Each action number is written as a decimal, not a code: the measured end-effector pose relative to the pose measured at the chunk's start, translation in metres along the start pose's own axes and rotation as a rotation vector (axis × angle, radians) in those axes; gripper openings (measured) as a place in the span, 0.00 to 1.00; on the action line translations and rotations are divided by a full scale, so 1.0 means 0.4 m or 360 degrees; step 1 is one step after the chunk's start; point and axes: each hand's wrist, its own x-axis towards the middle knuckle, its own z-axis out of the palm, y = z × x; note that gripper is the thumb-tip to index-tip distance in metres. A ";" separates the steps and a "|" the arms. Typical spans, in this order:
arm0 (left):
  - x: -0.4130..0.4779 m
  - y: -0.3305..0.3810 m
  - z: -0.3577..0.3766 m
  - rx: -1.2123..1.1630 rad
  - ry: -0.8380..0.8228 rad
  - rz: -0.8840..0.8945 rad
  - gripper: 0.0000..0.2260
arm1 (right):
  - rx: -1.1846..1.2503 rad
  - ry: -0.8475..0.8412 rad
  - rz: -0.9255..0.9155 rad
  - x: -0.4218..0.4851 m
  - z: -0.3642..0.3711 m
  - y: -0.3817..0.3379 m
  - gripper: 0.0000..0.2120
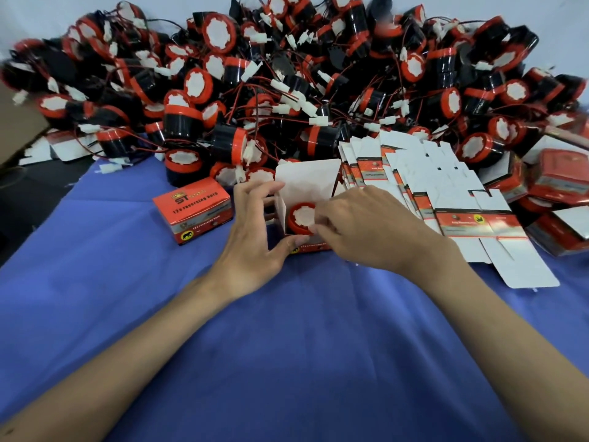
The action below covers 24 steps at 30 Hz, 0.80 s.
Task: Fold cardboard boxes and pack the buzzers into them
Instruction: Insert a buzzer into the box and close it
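**A:** Where did the box lie from your hands at that moment?

**B:** I go from the left. A finished box [194, 208] stood on the blue cloth [287, 330], near your left hand [255, 228] but not touched. That hand gripped the open box [306, 181] by its left wall, with the thumb at the front bottom edge. The box stood between your two hands, mouth upward, with its tall lid flap raised on the far side.

**A:** And the buzzer?

**B:** The buzzer [302, 218] sat inside, white face up. Your right hand [363, 224] curled its fingers at the right rim and seemed to pinch the small side flap, but blur hid the exact hold. I judge both hands were equally near, so closing needed the side flaps inward first, then the lid toward you. The flat blanks [424, 173] lay further right.
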 end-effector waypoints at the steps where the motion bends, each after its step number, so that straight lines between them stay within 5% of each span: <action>1: 0.000 0.001 -0.001 -0.0009 0.0022 -0.0011 0.31 | 0.0154 0.0175 0.0030 -0.007 0.016 0.003 0.11; 4: 0.000 0.004 -0.002 0.0009 0.0053 -0.0008 0.29 | 0.0347 0.0883 0.0072 -0.033 0.068 0.023 0.05; 6: 0.000 0.004 0.000 0.0069 0.0063 0.0028 0.28 | 0.0469 0.1076 0.0128 -0.040 0.112 0.042 0.10; 9: 0.002 0.006 -0.003 0.0163 0.0069 0.0046 0.29 | 0.0868 0.1058 0.0315 -0.037 0.161 0.041 0.16; 16: 0.003 0.015 -0.012 0.0337 0.0077 0.0148 0.25 | 0.0887 0.0976 0.0383 -0.048 0.197 0.032 0.20; 24: -0.002 0.012 -0.001 0.0344 -0.0021 0.0148 0.17 | 0.0733 0.0997 0.0023 -0.046 0.200 0.027 0.16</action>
